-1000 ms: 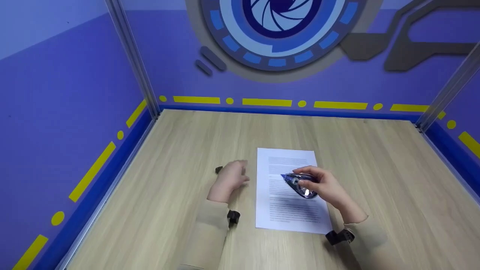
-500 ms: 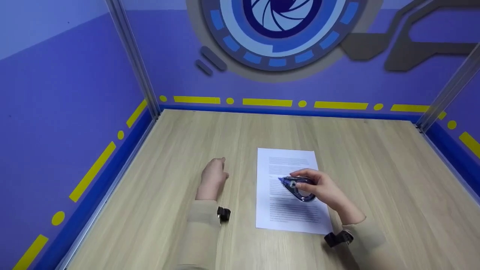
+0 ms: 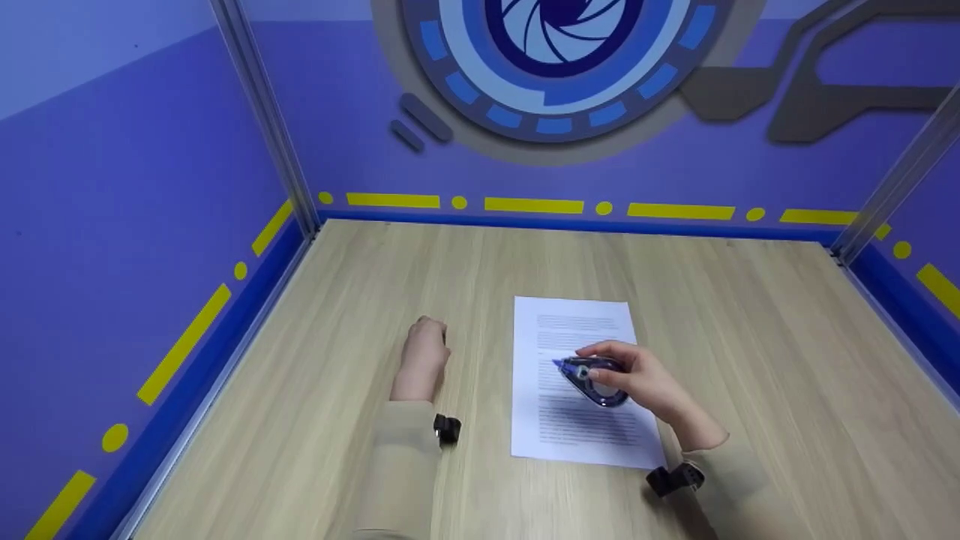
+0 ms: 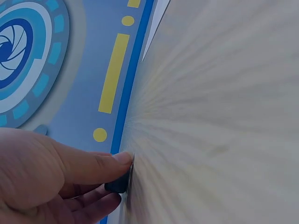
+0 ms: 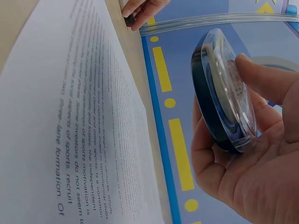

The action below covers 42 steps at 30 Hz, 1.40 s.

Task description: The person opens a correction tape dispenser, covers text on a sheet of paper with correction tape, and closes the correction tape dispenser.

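Observation:
My right hand (image 3: 646, 377) grips a correction tape (image 3: 596, 380) with a clear, dark-edged body and a blue tip pointing left. The tape is held over a sheet of printed paper (image 3: 566, 431), apparently raised off it. In the right wrist view the thumb lies on the clear side of the correction tape (image 5: 219, 93), fingers behind it. Left of the sheet, my left hand (image 3: 424, 360) is low at the table. The left wrist view shows it pinching a small dark cap-like piece (image 4: 117, 184) at the wooden surface; the fingers partly hide its shape.
The wooden table (image 3: 360, 285) runs back to a blue wall (image 3: 330, 120) with yellow marks. Metal posts (image 3: 266, 112) stand at the back corners. Each wrist wears a black band, such as the left band (image 3: 448, 430).
My left hand has moved left, away from the paper, and lowered with the small dark piece, its fingers drawn in. The right hand and correction tape have shifted slightly left and toward me.

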{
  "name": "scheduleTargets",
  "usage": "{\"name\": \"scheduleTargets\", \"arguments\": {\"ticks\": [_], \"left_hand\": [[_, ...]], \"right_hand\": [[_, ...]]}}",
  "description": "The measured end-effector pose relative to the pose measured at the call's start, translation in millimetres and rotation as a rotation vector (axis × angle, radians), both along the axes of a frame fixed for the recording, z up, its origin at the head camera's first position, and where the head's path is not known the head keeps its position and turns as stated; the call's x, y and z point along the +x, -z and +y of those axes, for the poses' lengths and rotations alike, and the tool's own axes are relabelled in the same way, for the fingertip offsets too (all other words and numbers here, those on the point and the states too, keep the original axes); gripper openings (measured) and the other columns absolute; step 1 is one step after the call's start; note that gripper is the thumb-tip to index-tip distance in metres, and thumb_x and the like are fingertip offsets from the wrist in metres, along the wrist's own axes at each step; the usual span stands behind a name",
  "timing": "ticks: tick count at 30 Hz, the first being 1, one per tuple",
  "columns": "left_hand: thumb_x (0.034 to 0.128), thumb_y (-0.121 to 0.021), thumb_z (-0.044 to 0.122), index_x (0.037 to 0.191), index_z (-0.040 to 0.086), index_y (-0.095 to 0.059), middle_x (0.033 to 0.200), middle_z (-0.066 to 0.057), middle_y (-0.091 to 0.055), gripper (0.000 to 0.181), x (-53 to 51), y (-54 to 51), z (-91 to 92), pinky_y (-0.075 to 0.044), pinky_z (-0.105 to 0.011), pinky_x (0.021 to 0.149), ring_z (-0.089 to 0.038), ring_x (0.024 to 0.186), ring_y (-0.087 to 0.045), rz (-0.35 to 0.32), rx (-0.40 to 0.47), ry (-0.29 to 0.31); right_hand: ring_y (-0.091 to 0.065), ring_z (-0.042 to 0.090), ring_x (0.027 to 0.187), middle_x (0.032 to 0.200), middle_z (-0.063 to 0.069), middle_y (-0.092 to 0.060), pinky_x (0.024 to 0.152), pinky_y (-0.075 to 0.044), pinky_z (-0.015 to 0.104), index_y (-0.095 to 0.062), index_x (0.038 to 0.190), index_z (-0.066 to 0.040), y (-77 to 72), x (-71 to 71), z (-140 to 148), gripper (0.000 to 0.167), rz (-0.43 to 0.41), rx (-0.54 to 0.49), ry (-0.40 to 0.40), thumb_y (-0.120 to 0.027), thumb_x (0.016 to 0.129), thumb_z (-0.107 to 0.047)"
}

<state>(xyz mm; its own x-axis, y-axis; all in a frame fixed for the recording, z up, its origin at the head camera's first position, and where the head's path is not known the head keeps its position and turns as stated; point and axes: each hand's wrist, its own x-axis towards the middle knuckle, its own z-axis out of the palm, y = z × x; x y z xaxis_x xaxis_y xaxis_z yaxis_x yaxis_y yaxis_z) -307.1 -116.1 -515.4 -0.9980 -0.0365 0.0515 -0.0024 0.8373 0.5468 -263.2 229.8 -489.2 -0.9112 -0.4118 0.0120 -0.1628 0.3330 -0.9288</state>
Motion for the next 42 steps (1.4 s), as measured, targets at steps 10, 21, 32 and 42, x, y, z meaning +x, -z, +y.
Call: {"name": "scheduleTargets", "arguments": {"ticks": [10,21,32,42], "left_hand": [[0.0889,-0.074,-0.003,0.083,-0.001,-0.068,0.098,-0.014,-0.061,0.009,-1.8,-2.5,2.2,-0.055,-0.038,0.077,-0.025,0.086,-0.060,-0.044,0.063,-0.030],[0.0948,-0.073,0.010,0.116,-0.001,-0.073,0.116,-0.016,-0.073,0.024,4.0,-20.5,23.7,-0.057,-0.046,0.098,-0.033,0.113,-0.067,-0.050,0.092,0.069],[0.0913,-0.078,0.013,0.109,0.003,-0.076,0.109,-0.011,-0.076,0.021,10.4,-36.7,50.8,-0.059,-0.043,0.092,-0.026,0.105,-0.070,0.043,0.031,0.230],[0.0883,-0.081,0.013,0.122,0.000,-0.074,0.122,-0.014,-0.075,0.037,14.0,-43.7,62.3,-0.060,-0.040,0.098,-0.027,0.114,-0.071,0.071,0.042,0.340]], "right_hand": [[-0.063,0.004,0.097,0.123,0.007,-0.071,0.080,-0.055,0.017,-0.067,0.128,0.001,2.2,0.0,0,0.037,-0.010,-0.007,0.009,-0.073,0.095,-0.014],[-0.061,0.005,0.093,0.126,0.022,-0.067,0.078,-0.052,0.017,-0.066,0.130,0.003,-0.9,1.0,0,0.038,-0.022,-0.023,-0.004,-0.071,0.096,-0.013],[-0.060,0.009,0.094,0.126,0.022,-0.066,0.077,-0.053,0.020,-0.065,0.132,0.001,-2.4,0.6,1,0.039,-0.041,-0.007,0.016,-0.071,0.097,-0.015],[-0.058,0.014,0.097,0.123,0.011,-0.068,0.077,-0.053,0.022,-0.065,0.132,-0.001,-3.2,0.5,2,0.038,-0.043,0.008,0.039,-0.070,0.098,-0.017]]}}
